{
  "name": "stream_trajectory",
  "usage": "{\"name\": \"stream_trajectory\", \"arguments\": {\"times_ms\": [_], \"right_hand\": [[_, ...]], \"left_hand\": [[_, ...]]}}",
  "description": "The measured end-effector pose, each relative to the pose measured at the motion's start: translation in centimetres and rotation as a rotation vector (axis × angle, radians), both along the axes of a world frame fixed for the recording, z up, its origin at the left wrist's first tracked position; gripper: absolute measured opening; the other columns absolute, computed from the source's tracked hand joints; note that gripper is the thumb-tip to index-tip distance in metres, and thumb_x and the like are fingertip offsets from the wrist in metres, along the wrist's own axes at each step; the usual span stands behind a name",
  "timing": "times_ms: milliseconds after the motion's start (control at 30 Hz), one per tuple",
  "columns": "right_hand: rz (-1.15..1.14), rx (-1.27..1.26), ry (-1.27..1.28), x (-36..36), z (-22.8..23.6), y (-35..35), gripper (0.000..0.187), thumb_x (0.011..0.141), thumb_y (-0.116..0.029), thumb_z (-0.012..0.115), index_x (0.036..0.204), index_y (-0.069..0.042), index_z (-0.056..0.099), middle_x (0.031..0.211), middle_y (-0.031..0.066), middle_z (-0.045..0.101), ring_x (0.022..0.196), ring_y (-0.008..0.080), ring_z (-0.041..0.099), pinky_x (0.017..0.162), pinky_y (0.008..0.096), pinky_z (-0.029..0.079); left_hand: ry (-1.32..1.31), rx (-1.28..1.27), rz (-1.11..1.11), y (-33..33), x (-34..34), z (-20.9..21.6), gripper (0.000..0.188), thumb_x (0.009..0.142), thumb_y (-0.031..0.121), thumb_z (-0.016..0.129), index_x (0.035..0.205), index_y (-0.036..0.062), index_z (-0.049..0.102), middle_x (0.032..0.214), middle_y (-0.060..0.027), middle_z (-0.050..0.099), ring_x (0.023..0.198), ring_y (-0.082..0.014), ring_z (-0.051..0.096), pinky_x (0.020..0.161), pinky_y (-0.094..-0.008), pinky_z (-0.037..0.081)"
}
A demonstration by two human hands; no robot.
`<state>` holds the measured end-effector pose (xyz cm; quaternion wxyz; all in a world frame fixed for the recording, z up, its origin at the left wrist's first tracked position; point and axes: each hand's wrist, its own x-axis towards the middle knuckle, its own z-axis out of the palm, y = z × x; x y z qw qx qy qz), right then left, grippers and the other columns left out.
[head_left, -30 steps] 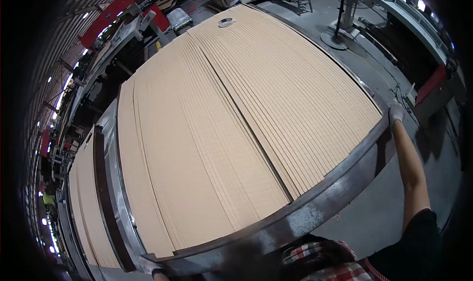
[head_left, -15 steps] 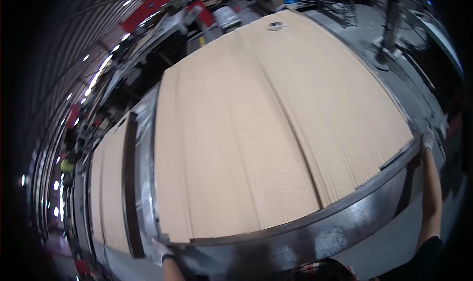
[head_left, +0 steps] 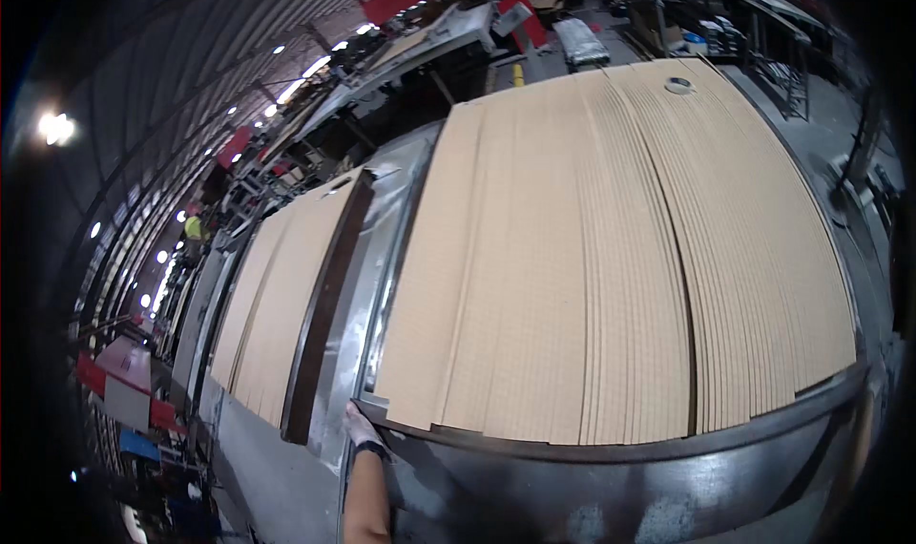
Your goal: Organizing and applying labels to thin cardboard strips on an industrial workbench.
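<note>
Head view: the gloved left hand [head_left: 361, 428] rests at the near left corner of the fanned cardboard sheets [head_left: 611, 258], on the metal frame [head_left: 611, 449]; I cannot tell its grip. Right hand is unseen. Squaring the sheets likely needs even pressure.

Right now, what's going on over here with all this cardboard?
A person is standing at the near end of a big stack of corrugated cardboard sheets lying on a metal conveyor frame. Their gloved left hand rests at the frame's near left corner, by the sheets' edge. The right hand is out of view. A second, narrower stack lies to the left, and another worker in a yellow vest is far off.
</note>
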<state>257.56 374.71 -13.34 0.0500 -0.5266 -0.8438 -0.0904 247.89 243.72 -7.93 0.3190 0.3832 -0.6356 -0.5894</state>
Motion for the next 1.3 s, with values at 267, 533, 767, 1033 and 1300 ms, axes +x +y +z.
{"name": "stream_trajectory", "arguments": {"times_ms": [267, 533, 767, 1033, 1300], "right_hand": [[0.029, -0.159, -0.125, -3.4, -1.0, -7.5, 0.038, 0.094, -0.02, 0.032, 0.113, -0.006, 0.062, 0.116, 0.0205, 0.06, 0.111, 0.0309, 0.057, 0.092, 0.0397, 0.045], [0.162, 0.066, 0.02, 7.1, -0.5, -6.8, 0.032, 0.098, -0.018, 0.031, 0.103, -0.002, 0.058, 0.097, 0.0203, 0.059, 0.094, 0.0324, 0.058, 0.085, 0.0427, 0.045], [0.003, -0.219, 0.265, 0.6, 10.7, -16.9, 0.04, 0.094, -0.026, 0.033, 0.104, 0.0, 0.063, 0.112, 0.0251, 0.059, 0.108, 0.0394, 0.056, 0.092, 0.047, 0.045], [-0.136, -0.29, 0.45, -6.8, 11.6, -15.3, 0.047, 0.095, -0.035, 0.035, 0.102, -0.001, 0.065, 0.107, 0.0252, 0.061, 0.105, 0.0387, 0.058, 0.091, 0.0473, 0.045], [-0.048, -0.112, 0.362, 0.9, 6.9, -13.6, 0.036, 0.091, -0.025, 0.04, 0.095, 0.003, 0.061, 0.101, 0.0283, 0.061, 0.096, 0.0417, 0.059, 0.084, 0.0499, 0.045]], "left_hand": [[-0.097, 0.112, 0.047, 0.3, 0.0, 5.5, 0.079, 0.089, 0.065, 0.036, 0.137, 0.003, 0.038, 0.136, -0.0179, 0.044, 0.122, -0.0327, 0.046, 0.103, -0.0466, 0.036], [-0.225, 0.409, -0.145, 4.9, 0.2, 8.5, 0.063, 0.095, 0.052, 0.03, 0.139, 0.0075, 0.038, 0.138, -0.0142, 0.042, 0.125, -0.0292, 0.042, 0.105, -0.0456, 0.032], [-0.467, 0.353, -0.355, -1.9, 0.0, 9.0, 0.052, 0.095, 0.049, 0.032, 0.115, 0.0084, 0.058, 0.091, -0.0091, 0.066, 0.085, -0.0221, 0.061, 0.075, -0.0471, 0.048], [-0.505, 0.137, -0.429, 3.9, -5.4, 14.4, 0.044, 0.095, 0.04, 0.043, 0.122, 0.0071, 0.054, 0.11, -0.0098, 0.063, 0.094, -0.0219, 0.061, 0.072, -0.0311, 0.048], [-0.538, 0.084, -0.33, 4.8, -7.3, 13.0, 0.047, 0.095, 0.042, 0.042, 0.123, 0.0056, 0.054, 0.111, -0.0137, 0.061, 0.095, -0.0238, 0.06, 0.072, -0.0337, 0.049]]}}
